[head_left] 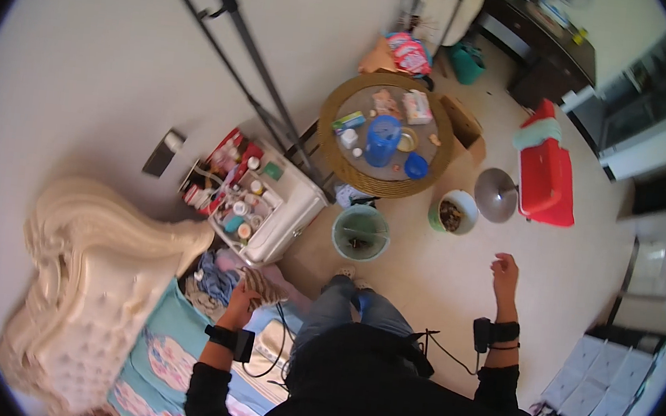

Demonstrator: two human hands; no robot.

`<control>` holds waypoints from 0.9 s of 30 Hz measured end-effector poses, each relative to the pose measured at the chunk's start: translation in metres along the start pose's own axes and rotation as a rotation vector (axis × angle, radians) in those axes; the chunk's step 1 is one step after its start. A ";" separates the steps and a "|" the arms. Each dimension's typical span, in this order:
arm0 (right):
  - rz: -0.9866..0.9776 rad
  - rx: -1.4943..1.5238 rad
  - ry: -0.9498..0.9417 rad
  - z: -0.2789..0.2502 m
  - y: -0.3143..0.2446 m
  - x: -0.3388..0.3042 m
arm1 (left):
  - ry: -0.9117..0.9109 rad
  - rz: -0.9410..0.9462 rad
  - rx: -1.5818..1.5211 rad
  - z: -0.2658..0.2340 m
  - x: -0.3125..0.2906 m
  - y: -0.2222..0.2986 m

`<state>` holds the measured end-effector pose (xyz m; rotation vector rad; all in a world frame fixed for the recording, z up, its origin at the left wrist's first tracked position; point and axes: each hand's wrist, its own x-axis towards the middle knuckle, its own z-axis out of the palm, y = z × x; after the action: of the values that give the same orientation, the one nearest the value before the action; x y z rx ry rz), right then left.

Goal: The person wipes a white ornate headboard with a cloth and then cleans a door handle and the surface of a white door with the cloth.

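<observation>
My left hand (240,304) is closed on a brown striped cloth (264,288), held beside the bed near a heap of clothes (216,281). Out to the right, my right hand (505,275) hangs over the floor with loosely bent fingers and nothing visible in it. Between my hands, ahead of my feet, stands a pale green bucket (338,237) with a little dark matter at its bottom. Farther right is a white and green bucket (469,209) holding brown bits.
A round wicker-rimmed table (329,147) carries a blue jug (383,140) and small items. To the left, a white bedside cabinet (287,223) is crowded with bottles beside the tufted headboard (70,310). A red chair (543,181) stands at right; a black-poled rack (260,54) rises behind the cabinet.
</observation>
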<state>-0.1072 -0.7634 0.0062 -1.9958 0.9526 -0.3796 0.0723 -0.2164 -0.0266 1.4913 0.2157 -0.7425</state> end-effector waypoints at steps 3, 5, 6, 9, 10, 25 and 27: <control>-0.085 -0.042 -0.092 0.041 -0.047 -0.031 | -0.158 -0.240 -0.084 0.028 0.018 0.034; -0.005 0.200 -0.387 0.072 -0.080 -0.055 | -0.268 -0.331 0.181 0.048 0.042 0.050; 0.031 0.270 -0.516 0.091 -0.080 -0.066 | -0.304 -0.333 0.201 0.060 0.057 0.045; 0.035 0.355 -0.752 0.122 -0.106 -0.085 | -0.490 -0.119 0.236 0.133 0.096 0.036; 0.047 0.357 -0.707 0.122 -0.112 -0.083 | -0.567 -0.115 0.227 0.173 0.088 0.058; 0.468 1.298 0.251 -0.086 -0.018 -0.164 | -1.514 0.355 0.814 0.495 -0.060 0.035; 0.414 1.465 0.473 -0.114 0.008 -0.185 | -1.570 0.318 0.737 0.535 -0.079 0.008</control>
<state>-0.2987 -0.6938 0.0817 -0.3708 0.8830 -0.9672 -0.1476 -0.6981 0.0824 1.1093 -1.5647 -1.5784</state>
